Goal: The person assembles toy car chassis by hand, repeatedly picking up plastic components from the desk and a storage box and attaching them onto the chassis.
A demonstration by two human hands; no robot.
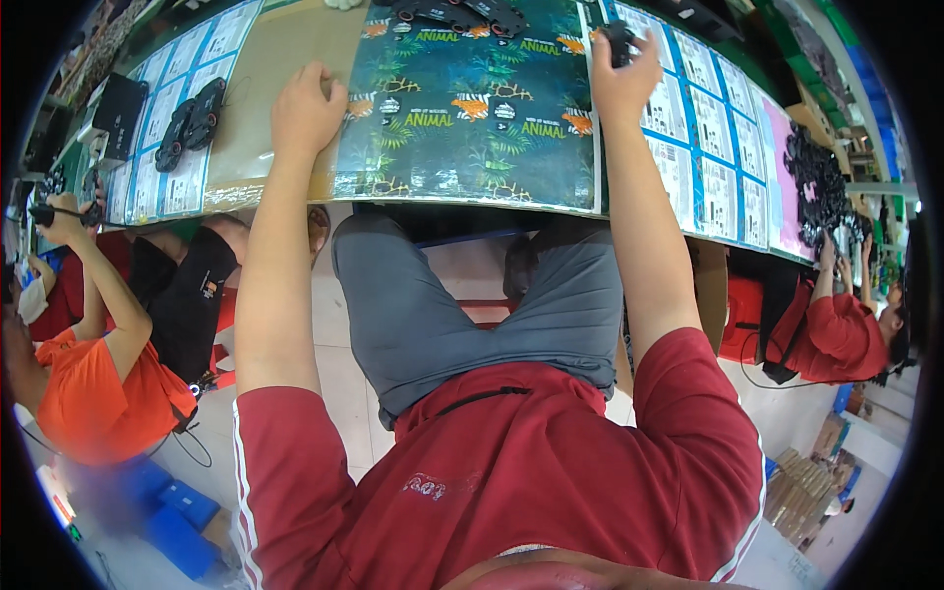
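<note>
My right hand (626,87) is raised over the right part of the table, its fingers closed around a small black part (618,44). The part's exact kind is hard to make out at this size. On the left, my left hand (307,110) rests on a brown cardboard sheet (264,88), thumb apart and nothing visible in it. Between the hands lies a dark green printed sheet (457,138) with animal pictures. At its far edge sit several black car-like pieces with wheels (457,15).
Two more black wheeled pieces (192,123) lie left, by a black box (110,118). Printed white sheets (710,123) cover the table's right side. Beyond them is a heap of black parts (818,187). Co-workers sit at left (103,393) and right (836,329).
</note>
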